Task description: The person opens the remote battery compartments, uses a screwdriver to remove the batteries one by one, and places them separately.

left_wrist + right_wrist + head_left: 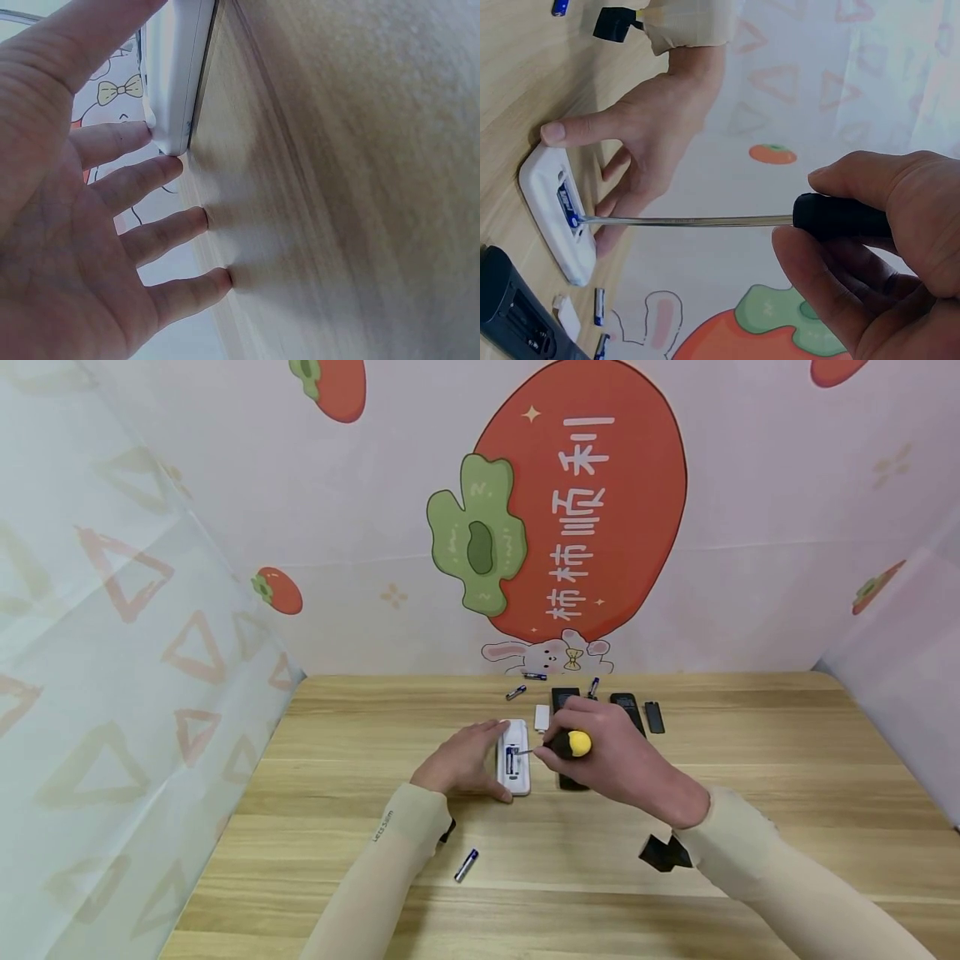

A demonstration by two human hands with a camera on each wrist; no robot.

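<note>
A white remote (515, 757) lies on the wooden table (675, 877) with its battery bay open and batteries (568, 206) inside. My left hand (461, 762) steadies it: the thumb (577, 130) lies at its near end and straight fingers (120, 141) press its left side. In my right hand (615, 756) is a screwdriver with a black and yellow handle (572, 744). Its metal shaft (690, 220) points left, and the tip touches a battery in the bay. The white battery cover (542, 717) lies just behind the remote.
Two black remotes (564, 700) (627, 707) and a black cover (654, 717) lie behind my right hand. Loose batteries lie near the back wall (515, 692) (535, 676) (594, 686) and one (466, 865) near my left forearm. Patterned walls enclose the table.
</note>
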